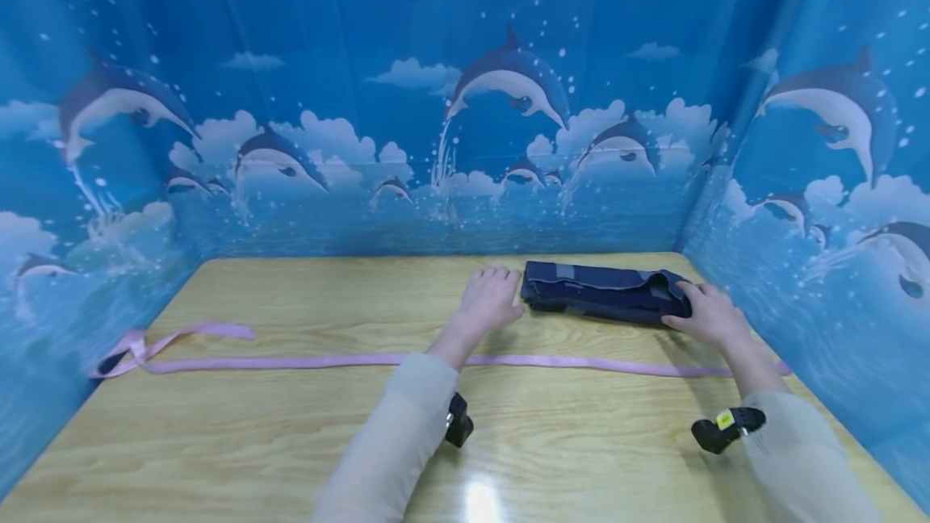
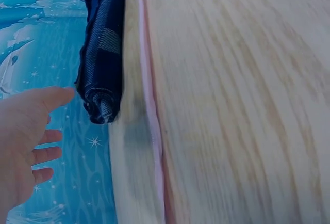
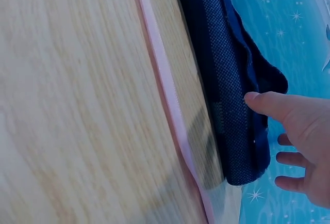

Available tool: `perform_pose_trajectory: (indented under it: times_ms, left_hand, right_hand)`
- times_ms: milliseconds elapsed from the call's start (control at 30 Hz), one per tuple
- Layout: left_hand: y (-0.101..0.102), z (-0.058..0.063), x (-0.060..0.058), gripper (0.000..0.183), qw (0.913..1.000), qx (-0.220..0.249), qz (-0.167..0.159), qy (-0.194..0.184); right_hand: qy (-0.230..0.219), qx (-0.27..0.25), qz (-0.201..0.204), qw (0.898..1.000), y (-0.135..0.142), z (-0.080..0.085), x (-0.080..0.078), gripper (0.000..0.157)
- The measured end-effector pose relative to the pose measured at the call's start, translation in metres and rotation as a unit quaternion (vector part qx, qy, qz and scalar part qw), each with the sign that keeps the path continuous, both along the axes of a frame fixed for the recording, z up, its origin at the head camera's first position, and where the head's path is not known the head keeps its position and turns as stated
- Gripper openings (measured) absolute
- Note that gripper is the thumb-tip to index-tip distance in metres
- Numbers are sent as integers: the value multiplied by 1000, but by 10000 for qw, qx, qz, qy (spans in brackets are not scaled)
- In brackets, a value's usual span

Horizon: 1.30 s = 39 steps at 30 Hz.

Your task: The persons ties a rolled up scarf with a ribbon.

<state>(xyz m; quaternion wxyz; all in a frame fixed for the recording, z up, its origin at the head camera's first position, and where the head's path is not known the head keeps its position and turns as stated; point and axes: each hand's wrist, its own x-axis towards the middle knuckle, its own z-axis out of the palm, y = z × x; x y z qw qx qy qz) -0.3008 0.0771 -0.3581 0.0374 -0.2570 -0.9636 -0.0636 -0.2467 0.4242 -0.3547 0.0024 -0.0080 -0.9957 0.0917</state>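
A dark blue patterned cloth, rolled into a long bundle, lies on the table toward the back right, its loose edge lifting near the right end. My left hand is beside the roll's left end, fingers relaxed and holding nothing; in the left wrist view its thumb points at that end. At the other end is my right hand, thumb and fingers spread about it. The right wrist view has the thumb overlapping the loose edge, while the other fingers stay apart from the cloth.
A pink ribbon runs across the wooden table in front of the roll, passing under my left forearm. Its left end is looped near the table's left edge. Blue dolphin-print curtains enclose the back and sides.
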Motion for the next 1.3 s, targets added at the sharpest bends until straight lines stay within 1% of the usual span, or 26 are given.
perform_pose_trajectory:
  times_ms: [233,467,600,767,967,1100,1300]
  left_hand:
    - [9,-3,-2,69,10000,-77,-23,-4]
    - [19,-6,-3,68,9990,-361,-118,224]
    - [22,-8,-2,65,9985,-428,-174,303]
    - [26,-12,-2,63,9988,-418,-153,184]
    - [30,-14,-2,67,9987,-439,-191,154]
    - [34,-15,-2,70,9990,-389,-203,63]
    - [38,-16,-4,73,9993,-331,-132,-124]
  right_hand:
    - [15,-8,11,10000,4,-5,1,81]
    - [63,-20,2,10000,7,-7,0,76]
    - [93,-109,35,9999,8,-7,-2,74]
    - [84,-139,37,9999,6,-8,-4,74]
    - [67,56,-25,10000,5,-5,-2,75]
    - [8,113,-81,9999,3,-4,-2,75]
    - [-71,154,-150,9997,5,-3,-2,74]
